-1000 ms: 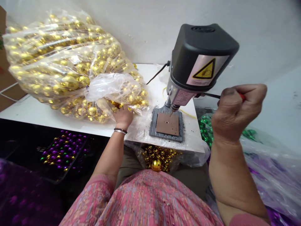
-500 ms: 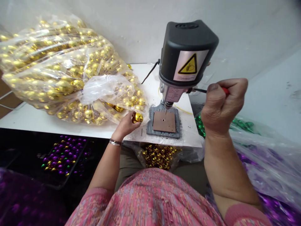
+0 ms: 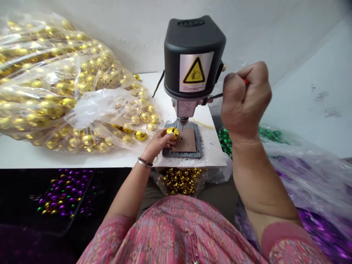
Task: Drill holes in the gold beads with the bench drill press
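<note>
Between the fingers of my left hand (image 3: 158, 144) is a shiny gold ball (image 3: 172, 132), over the left part of a brown square plate (image 3: 188, 141). The plate lies on the grey base (image 3: 198, 146) of a small black drill press (image 3: 194, 55). The drill chuck (image 3: 183, 120) points down just right of the ball; I cannot tell whether the bit touches it. My right hand (image 3: 245, 99), raised at the right of the press, is wrapped round the red-ended feed lever (image 3: 245, 81). One more gold ball (image 3: 140, 135) lies left of my left hand.
A big clear bag of gold balls (image 3: 55, 84) fills the left of the white table (image 3: 41, 156). Gold pieces (image 3: 180, 180) sit in plastic below the front edge. Green (image 3: 225, 141) and purple bagged items (image 3: 324, 223) are at right; mixed balls (image 3: 64, 190) lie low at left.
My left hand has carried the gold ball right, from beside the bag to over the brown plate near the drill. My right hand stays on the lever. The whole view has shifted.
</note>
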The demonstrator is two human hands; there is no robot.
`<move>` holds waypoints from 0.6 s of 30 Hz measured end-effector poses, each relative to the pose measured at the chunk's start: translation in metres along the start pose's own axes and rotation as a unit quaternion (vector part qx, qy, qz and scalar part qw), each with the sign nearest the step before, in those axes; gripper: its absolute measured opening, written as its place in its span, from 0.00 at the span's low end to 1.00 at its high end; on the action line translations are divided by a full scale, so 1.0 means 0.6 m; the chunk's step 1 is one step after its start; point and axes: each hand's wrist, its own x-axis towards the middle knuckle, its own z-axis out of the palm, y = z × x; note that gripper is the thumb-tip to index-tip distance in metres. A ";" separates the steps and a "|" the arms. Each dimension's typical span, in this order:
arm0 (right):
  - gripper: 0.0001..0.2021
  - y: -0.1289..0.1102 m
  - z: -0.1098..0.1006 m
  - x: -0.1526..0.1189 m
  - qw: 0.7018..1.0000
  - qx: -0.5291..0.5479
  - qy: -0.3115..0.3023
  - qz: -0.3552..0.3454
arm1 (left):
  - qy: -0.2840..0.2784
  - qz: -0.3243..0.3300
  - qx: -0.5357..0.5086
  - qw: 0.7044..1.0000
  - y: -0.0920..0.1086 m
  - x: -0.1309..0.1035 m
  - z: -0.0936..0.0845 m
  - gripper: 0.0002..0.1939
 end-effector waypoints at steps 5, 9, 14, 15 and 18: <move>0.20 -0.020 0.021 0.063 0.992 -0.027 -0.022 0.120 | 0.010 0.026 0.058 0.998 0.006 0.007 0.010 0.23; 0.22 -0.020 0.042 0.099 0.984 -0.028 -0.033 0.175 | 0.015 0.053 0.142 0.988 0.007 0.009 0.014 0.22; 0.23 -0.015 0.052 0.107 0.982 -0.015 -0.029 0.185 | 0.023 0.100 0.226 0.969 0.005 0.013 0.017 0.21; 0.23 -0.015 0.052 0.106 0.982 -0.013 -0.031 0.184 | 0.022 0.107 0.236 0.966 0.004 0.014 0.018 0.21; 0.22 -0.016 0.050 0.103 0.982 -0.014 -0.036 0.183 | 0.018 0.104 0.258 0.960 0.003 0.015 0.021 0.22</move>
